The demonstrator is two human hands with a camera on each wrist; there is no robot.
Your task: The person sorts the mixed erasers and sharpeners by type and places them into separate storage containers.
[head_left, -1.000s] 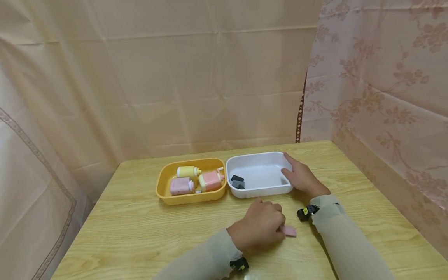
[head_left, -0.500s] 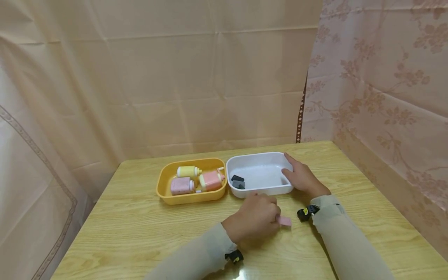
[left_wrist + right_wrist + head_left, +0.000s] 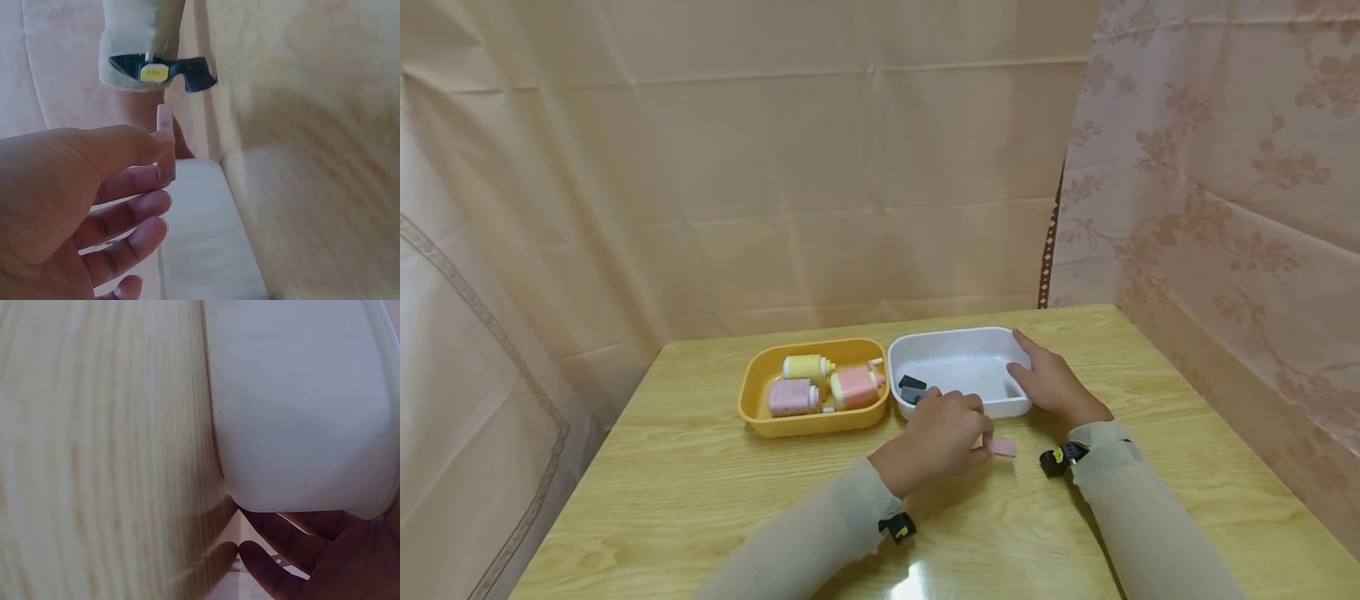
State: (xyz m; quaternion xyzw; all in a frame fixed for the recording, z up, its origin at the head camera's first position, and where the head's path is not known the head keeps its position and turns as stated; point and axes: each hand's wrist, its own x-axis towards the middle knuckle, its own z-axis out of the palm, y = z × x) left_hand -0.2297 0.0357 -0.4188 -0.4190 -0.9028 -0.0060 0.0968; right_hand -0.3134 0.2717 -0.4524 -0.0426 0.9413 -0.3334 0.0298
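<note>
My left hand [image 3: 934, 440] pinches a small flat pink block [image 3: 1003, 447] between thumb and index finger, close in front of the white tray [image 3: 973, 367]. In the left wrist view the pink block [image 3: 165, 119] is seen edge-on, thin and with faint dark marks, and the other fingers are loosely bent. My right hand [image 3: 1054, 385] grips the tray's right end, thumb over the rim. The right wrist view shows the tray's outer wall [image 3: 300, 412] with fingers [image 3: 275, 569] against its end. Small black and grey blocks [image 3: 912, 389] lie inside the tray's left end, partly behind my left hand.
A yellow tray [image 3: 760, 427] stands right beside the white one on its left. In it lie a yellow bottle [image 3: 803, 367], a mauve bottle [image 3: 792, 398] and a pink-and-cream bottle [image 3: 856, 387]. The wooden table [image 3: 685, 500] meets curtains [image 3: 850, 208] behind.
My left hand has moved forward and slightly left with the pink block, up to the white tray's front edge. The right hand keeps its grip on the tray.
</note>
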